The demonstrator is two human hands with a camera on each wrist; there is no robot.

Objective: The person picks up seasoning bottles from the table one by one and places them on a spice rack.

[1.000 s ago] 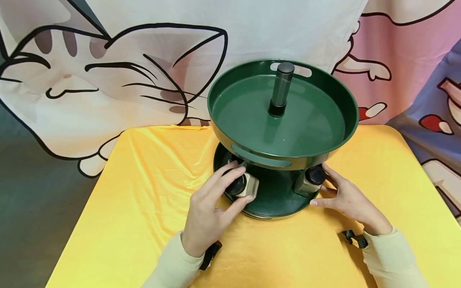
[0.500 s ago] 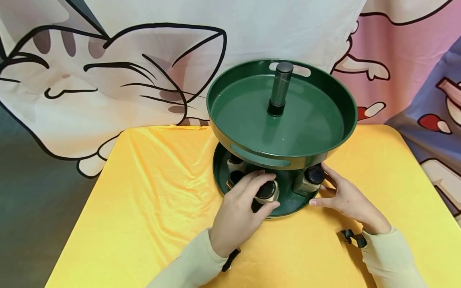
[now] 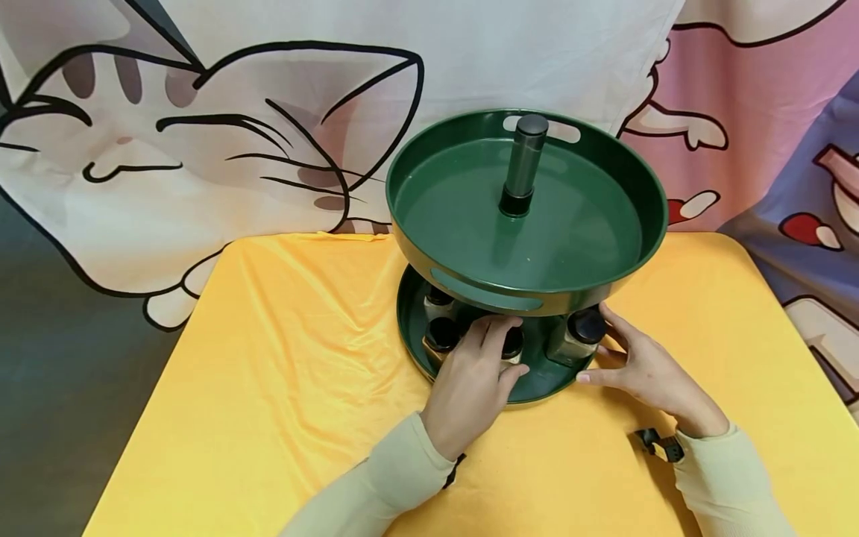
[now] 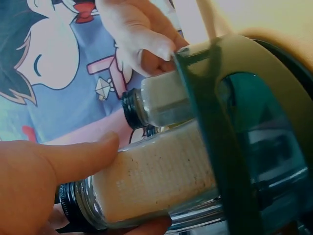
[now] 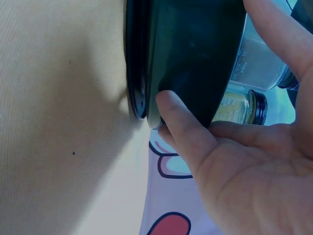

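My left hand [image 3: 470, 384] holds a clear glass spice jar [image 3: 513, 346] with a black lid and pale contents at the front of the green lower tray [image 3: 537, 386]. In the left wrist view, thumb and fingers sit on either side of this jar [image 4: 156, 171], near its lid; its base is behind the tray's rim. My right hand [image 3: 651, 373] rests against the right side of the lower tray, beside another black-lidded jar [image 3: 573, 343]. The right wrist view shows fingertips on the tray's outer wall [image 5: 195, 63], with the fingers loosely spread.
Above the lower tray stands a larger green upper tray [image 3: 463, 224] with cut-out handles and a central post [image 3: 523, 164]. Two more jars, a front one [image 3: 441, 339] and a rear one [image 3: 438, 300], stand at the lower tray's left. A yellow cloth [image 3: 302, 335] covers the table.
My left hand has carried its jar rightward and lowered it at the front of the lower tray, uncovering the jars at the left. My right hand has stayed in place.
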